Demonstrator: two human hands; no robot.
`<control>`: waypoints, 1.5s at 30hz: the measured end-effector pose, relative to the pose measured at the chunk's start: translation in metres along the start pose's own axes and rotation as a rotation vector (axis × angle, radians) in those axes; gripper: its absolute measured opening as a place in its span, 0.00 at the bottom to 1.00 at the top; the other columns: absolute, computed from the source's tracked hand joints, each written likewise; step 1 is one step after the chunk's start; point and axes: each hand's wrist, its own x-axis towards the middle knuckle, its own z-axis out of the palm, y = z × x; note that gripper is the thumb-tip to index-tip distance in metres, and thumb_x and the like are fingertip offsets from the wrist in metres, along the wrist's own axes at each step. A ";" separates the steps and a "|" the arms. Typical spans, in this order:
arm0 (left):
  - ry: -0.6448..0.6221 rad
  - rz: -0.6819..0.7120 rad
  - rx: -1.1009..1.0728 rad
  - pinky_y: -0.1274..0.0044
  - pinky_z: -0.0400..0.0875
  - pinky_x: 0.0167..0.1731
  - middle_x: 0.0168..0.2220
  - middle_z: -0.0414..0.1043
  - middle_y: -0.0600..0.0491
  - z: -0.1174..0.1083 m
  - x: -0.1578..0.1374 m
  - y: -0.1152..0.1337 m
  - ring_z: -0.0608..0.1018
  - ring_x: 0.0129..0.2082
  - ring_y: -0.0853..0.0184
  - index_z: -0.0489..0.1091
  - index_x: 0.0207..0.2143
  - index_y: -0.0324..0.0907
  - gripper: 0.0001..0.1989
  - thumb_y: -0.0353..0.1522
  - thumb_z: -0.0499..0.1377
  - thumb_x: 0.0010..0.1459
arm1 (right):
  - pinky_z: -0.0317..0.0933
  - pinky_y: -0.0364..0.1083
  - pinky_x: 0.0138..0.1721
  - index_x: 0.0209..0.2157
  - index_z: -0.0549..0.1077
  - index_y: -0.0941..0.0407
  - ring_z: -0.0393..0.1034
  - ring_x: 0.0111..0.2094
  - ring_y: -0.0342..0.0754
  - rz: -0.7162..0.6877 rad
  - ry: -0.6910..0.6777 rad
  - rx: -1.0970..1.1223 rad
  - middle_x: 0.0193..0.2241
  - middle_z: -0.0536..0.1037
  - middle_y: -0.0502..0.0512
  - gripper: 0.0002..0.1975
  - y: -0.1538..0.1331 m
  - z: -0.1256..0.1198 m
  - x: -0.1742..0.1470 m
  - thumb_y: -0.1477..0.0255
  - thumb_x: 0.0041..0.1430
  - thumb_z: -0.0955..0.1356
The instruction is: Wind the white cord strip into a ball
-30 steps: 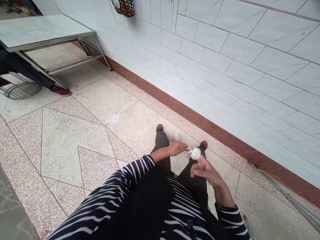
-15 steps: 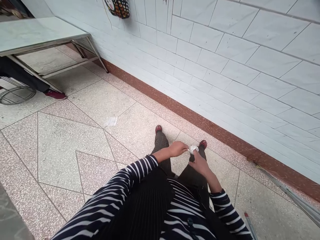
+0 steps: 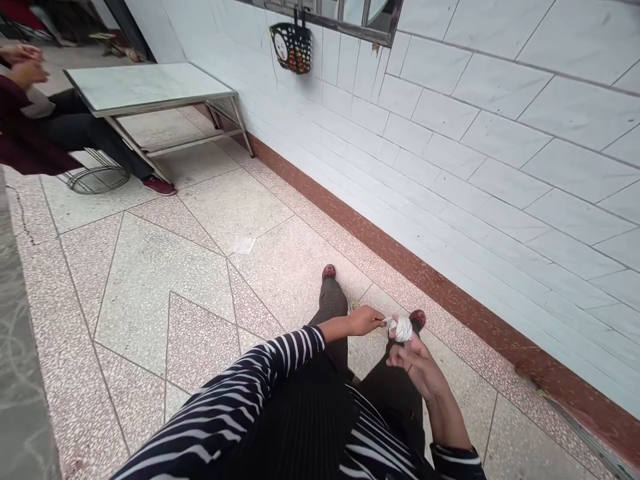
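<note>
A bundle of white cord or strip (image 3: pixel 401 329) is wound in layers at the fingers of my right hand (image 3: pixel 423 367), above my right shoe. Part of the bundle seems to wrap round the fingers, and the other fingers curl toward the palm. My left hand (image 3: pixel 364 321) is closed in a pinch on a thin white end that runs to the bundle. A short gap separates the two hands. The exact material of the white piece is too small to tell.
A person (image 3: pixel 30 113) sits on a wire stool (image 3: pixel 97 179) beside a low metal-framed table (image 3: pixel 145 83). A patterned basket (image 3: pixel 293 50) hangs on the tiled wall (image 3: pixel 475 153). White paper (image 3: pixel 243 245) lies on the speckled floor (image 3: pixel 165 267).
My view has tilted up and left, bringing the seated person and window into sight. The white bundle shows more fully, and my right hand has turned with its fingers curled.
</note>
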 end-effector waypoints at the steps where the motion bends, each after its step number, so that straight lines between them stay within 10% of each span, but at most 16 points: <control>1: -0.002 -0.022 -0.008 0.81 0.56 0.29 0.26 0.73 0.56 0.003 0.000 -0.002 0.69 0.27 0.72 0.75 0.31 0.38 0.10 0.32 0.57 0.64 | 0.68 0.50 0.38 0.61 0.63 0.41 0.66 0.28 0.41 -0.036 0.036 0.009 0.50 0.70 0.53 0.34 0.000 0.003 0.004 0.67 0.54 0.73; 13: 0.051 -0.156 -0.097 0.79 0.51 0.26 0.17 0.56 0.60 -0.004 0.016 -0.022 0.60 0.22 0.73 0.65 0.19 0.37 0.17 0.32 0.60 0.60 | 0.68 0.55 0.44 0.66 0.53 0.37 0.69 0.34 0.47 -0.089 0.059 -0.205 0.53 0.68 0.53 0.44 -0.007 0.018 0.025 0.65 0.53 0.75; 26: 0.108 -0.138 -0.283 0.79 0.64 0.31 0.24 0.71 0.55 -0.007 0.006 -0.011 0.72 0.28 0.69 0.71 0.23 0.38 0.11 0.31 0.60 0.59 | 0.69 0.60 0.45 0.67 0.51 0.37 0.70 0.34 0.50 -0.161 0.093 -0.227 0.51 0.70 0.56 0.45 -0.021 0.020 0.022 0.64 0.52 0.75; 32: -0.011 -0.197 -0.428 0.80 0.70 0.29 0.31 0.76 0.50 -0.005 0.008 -0.003 0.75 0.29 0.70 0.74 0.31 0.35 0.16 0.40 0.57 0.62 | 0.69 0.53 0.43 0.65 0.54 0.39 0.69 0.35 0.45 -0.207 0.088 -0.304 0.59 0.62 0.55 0.44 -0.048 0.012 0.032 0.65 0.50 0.75; 36: -0.194 -0.189 -0.535 0.80 0.71 0.28 0.29 0.75 0.50 -0.012 0.004 0.011 0.75 0.28 0.70 0.73 0.28 0.35 0.19 0.44 0.61 0.57 | 0.65 0.49 0.37 0.61 0.58 0.51 0.69 0.31 0.45 -0.078 0.218 -0.683 0.45 0.73 0.55 0.41 -0.042 -0.017 0.045 0.69 0.46 0.74; 40: -0.166 -0.114 -0.400 0.80 0.69 0.29 0.28 0.75 0.51 -0.035 0.015 0.028 0.73 0.26 0.71 0.74 0.27 0.35 0.15 0.38 0.58 0.59 | 0.61 0.46 0.30 0.55 0.65 0.57 0.64 0.22 0.43 0.046 0.250 -0.714 0.31 0.73 0.49 0.40 -0.013 -0.027 0.044 0.79 0.36 0.75; 45: -0.088 0.005 -0.089 0.81 0.61 0.29 0.19 0.68 0.57 -0.059 0.045 0.037 0.67 0.22 0.74 0.74 0.22 0.36 0.11 0.32 0.60 0.56 | 0.66 0.46 0.30 0.52 0.69 0.54 0.65 0.23 0.40 0.096 0.100 -0.505 0.39 0.73 0.50 0.33 0.003 -0.019 0.033 0.71 0.41 0.76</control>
